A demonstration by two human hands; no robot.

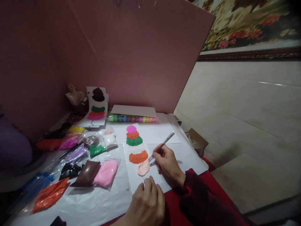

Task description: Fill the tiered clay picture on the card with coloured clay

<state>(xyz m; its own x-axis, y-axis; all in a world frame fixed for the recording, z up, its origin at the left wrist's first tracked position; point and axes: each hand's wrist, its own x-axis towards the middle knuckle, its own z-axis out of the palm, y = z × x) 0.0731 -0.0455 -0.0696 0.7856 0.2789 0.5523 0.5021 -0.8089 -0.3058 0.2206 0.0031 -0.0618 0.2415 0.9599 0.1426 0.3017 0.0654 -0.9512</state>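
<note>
My right hand (167, 162) is closed on metal tweezers (162, 146), whose tips touch a peach clay patch (143, 168) at the bottom of a paper sheet (135, 183). Above the patch on the sheet run stacked clay bands: orange (138, 156), white, green (134, 141), orange and pink (131, 128). My left hand (147, 204) rests with fingers curled on the sheet's near edge, holding nothing I can make out.
Bags of coloured clay lie to the left: pink (106, 173), brown (87, 173), orange (50, 194), green (97, 150), purple and black. A finished sample card (97, 105) leans against the pink board. A row of clay tubs (133, 119) sits behind the sheet. A cardboard box (197, 141) stands right.
</note>
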